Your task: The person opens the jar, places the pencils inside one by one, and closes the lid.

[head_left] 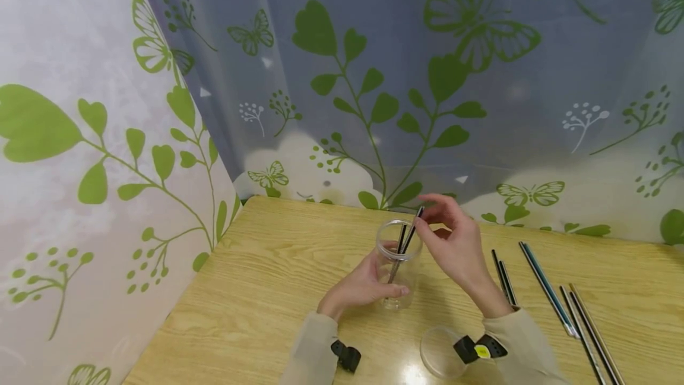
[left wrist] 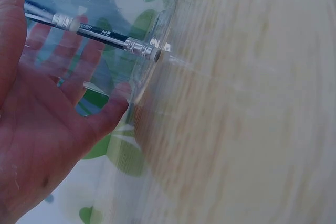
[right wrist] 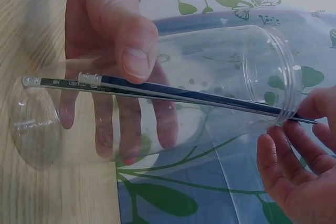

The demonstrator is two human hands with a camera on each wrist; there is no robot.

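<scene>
A clear jar (head_left: 396,300) stands on the table, with my left hand (head_left: 360,287) gripping its side. In the right wrist view, the left thumb lies across the near wall and the fingers show through from behind. Inside the jar are two dark pencils (right wrist: 210,98), slanted, eraser ends down. One eraser end (right wrist: 31,82) is at the jar's bottom; the other pencil's sits a little higher. My right hand (head_left: 456,248) is at the open rim (right wrist: 290,66), where thumb and index finger pinch the upper end of one pencil (head_left: 412,233).
To the right of my right forearm, several loose pencils lie on the wooden table: a dark pair (head_left: 504,278), a blue and dark group (head_left: 547,290) and another group (head_left: 590,334). A clear round lid (head_left: 426,354) lies near my right wrist. A patterned curtain (head_left: 342,106) hangs behind the table.
</scene>
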